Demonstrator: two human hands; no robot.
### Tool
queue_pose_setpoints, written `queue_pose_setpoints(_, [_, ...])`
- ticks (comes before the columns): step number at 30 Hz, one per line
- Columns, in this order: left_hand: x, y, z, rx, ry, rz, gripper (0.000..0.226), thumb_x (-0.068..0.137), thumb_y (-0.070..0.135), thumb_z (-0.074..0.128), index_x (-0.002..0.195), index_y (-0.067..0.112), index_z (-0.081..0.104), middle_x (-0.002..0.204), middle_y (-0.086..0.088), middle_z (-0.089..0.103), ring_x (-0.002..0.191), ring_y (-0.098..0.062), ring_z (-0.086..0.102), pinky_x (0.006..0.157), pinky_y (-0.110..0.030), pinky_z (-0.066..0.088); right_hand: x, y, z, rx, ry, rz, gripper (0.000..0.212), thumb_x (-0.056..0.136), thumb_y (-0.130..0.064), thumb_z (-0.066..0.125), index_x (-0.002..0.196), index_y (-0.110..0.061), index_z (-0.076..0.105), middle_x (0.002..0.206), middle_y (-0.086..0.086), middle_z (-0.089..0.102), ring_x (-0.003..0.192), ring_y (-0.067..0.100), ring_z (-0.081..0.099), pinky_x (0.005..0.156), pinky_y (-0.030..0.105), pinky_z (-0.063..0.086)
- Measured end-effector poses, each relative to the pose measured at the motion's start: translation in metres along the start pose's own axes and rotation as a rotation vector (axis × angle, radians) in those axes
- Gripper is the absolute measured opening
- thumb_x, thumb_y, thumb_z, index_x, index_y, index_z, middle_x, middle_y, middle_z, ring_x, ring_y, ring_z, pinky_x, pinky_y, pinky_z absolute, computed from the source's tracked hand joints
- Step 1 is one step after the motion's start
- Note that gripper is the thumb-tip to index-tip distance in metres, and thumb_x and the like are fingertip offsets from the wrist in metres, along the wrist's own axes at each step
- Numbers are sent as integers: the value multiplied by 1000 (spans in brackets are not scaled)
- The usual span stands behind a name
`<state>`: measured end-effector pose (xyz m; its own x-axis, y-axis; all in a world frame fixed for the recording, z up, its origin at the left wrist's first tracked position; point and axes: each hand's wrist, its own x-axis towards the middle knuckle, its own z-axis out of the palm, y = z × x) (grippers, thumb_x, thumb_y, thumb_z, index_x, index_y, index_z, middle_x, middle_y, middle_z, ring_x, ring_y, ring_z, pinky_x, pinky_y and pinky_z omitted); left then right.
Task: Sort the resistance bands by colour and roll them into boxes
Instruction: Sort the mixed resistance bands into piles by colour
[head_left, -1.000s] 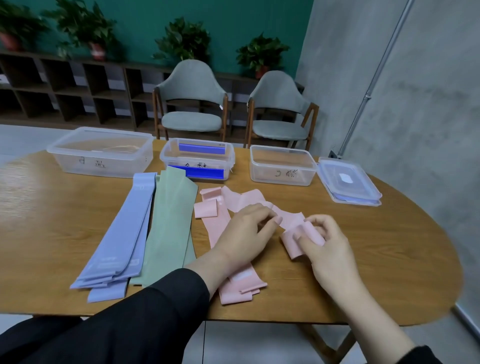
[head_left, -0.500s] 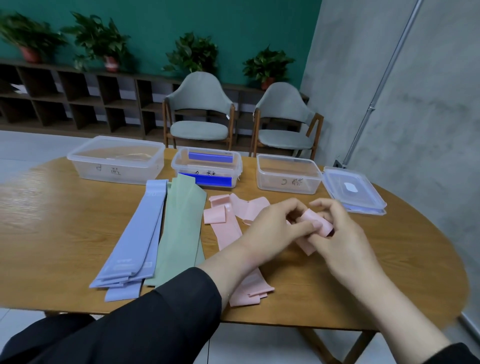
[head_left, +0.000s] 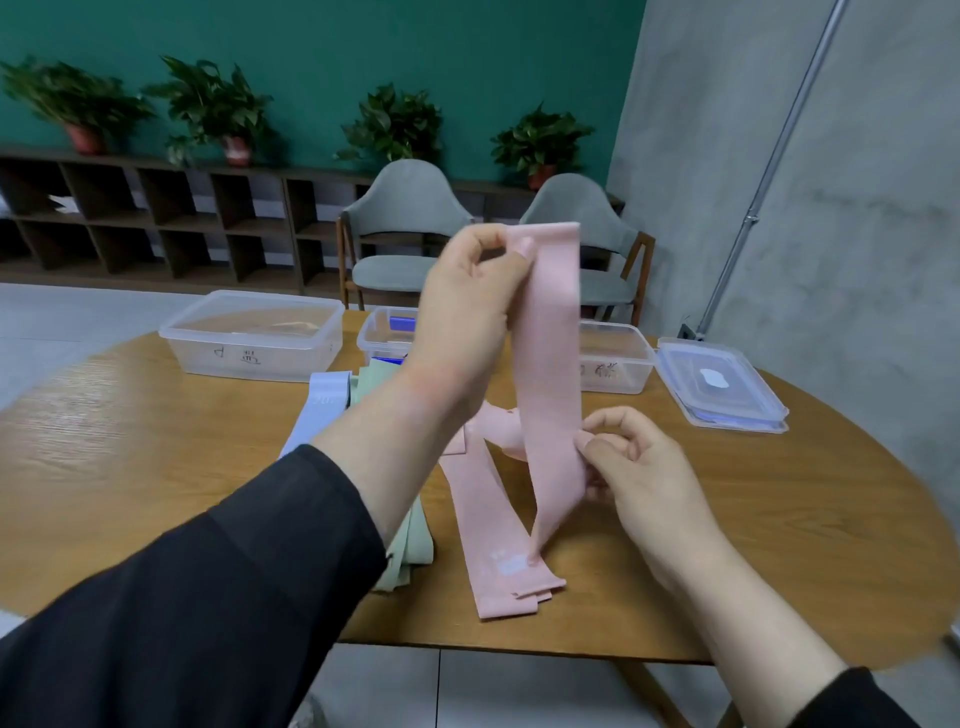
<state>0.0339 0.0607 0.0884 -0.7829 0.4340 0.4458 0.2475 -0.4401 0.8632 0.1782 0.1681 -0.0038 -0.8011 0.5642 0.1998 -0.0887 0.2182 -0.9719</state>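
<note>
A long flat pink elastic resistance band (head_left: 550, 364) is being held up vertically above the round wooden table (head_left: 810, 509). Its top end is being pinched by the left hand (head_left: 470, 317), fingers (head_left: 522, 247) clenched on the edge; the lower part is being gripped by the right hand (head_left: 631, 467), thumb and fingers closed on the side of the strip. The tail is being draped down onto the flat pink stack (head_left: 498, 551) on the table. Lilac flat bands (head_left: 322, 400) and pale green flat bands (head_left: 374, 384) are being left beside it, mostly hidden by the left arm. Three clear plastic boxes are being kept at the far edge: left box (head_left: 249, 338), middle box (head_left: 384, 332), right box (head_left: 618, 358), with a clear lid (head_left: 722, 384) lying next to the last. Judged step: band is being straightened ahead of rolling. For a clean roll, light tension should be kept, twist near the tail taken out, edges aligned, roll started tight from one end. Risk: tail dragging the stack out of line.
</note>
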Motion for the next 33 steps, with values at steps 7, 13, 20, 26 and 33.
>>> queue_pose_setpoints(7, [17, -20, -36, 7, 224, -218, 16, 99, 18, 55, 112, 15, 65, 99, -9, 74, 90, -29, 71, 73, -46, 62, -4, 1, 33, 162, -46, 90, 10, 98, -13, 56, 102, -17, 65, 80, 11, 71, 64, 27, 68, 56, 30, 56])
queue_pose_setpoints(13, [13, -37, -38, -195, 276, -382, 14, 102, 14, 54, 113, 9, 63, 98, -11, 74, 87, -25, 71, 77, -42, 60, -8, 36, 57, -77, -224, 182, 38, 87, -39, 73, 122, -32, 59, 69, -7, 67, 59, 6, 59, 58, 19, 48])
queue_pose_setpoints(20, [22, -13, -23, -204, 190, -308, 15, 101, 10, 53, 106, 7, 67, 93, -9, 74, 85, -20, 67, 75, -33, 57, 15, 32, 59, -288, 32, -1, 34, 77, -45, 77, 107, -40, 61, 103, -23, 56, 95, -5, 56, 75, 13, 45])
queue_pose_setpoints(26, [33, 5, -19, -224, 143, -216, 17, 98, 7, 54, 91, 6, 70, 87, -11, 71, 82, -22, 66, 75, -37, 53, 15, 27, 58, -147, -17, 55, 28, 97, -22, 60, 86, 3, 58, 69, 14, 55, 62, 23, 47, 59, 37, 39])
queue_pose_setpoints(33, [50, -39, -48, 313, 289, -247, 29, 90, 14, 57, 119, 15, 59, 86, 1, 63, 74, -13, 59, 62, -26, 46, 1, 32, 42, -367, -247, 156, 23, 92, -37, 66, 92, -15, 72, 75, 1, 71, 69, 20, 66, 68, 33, 49])
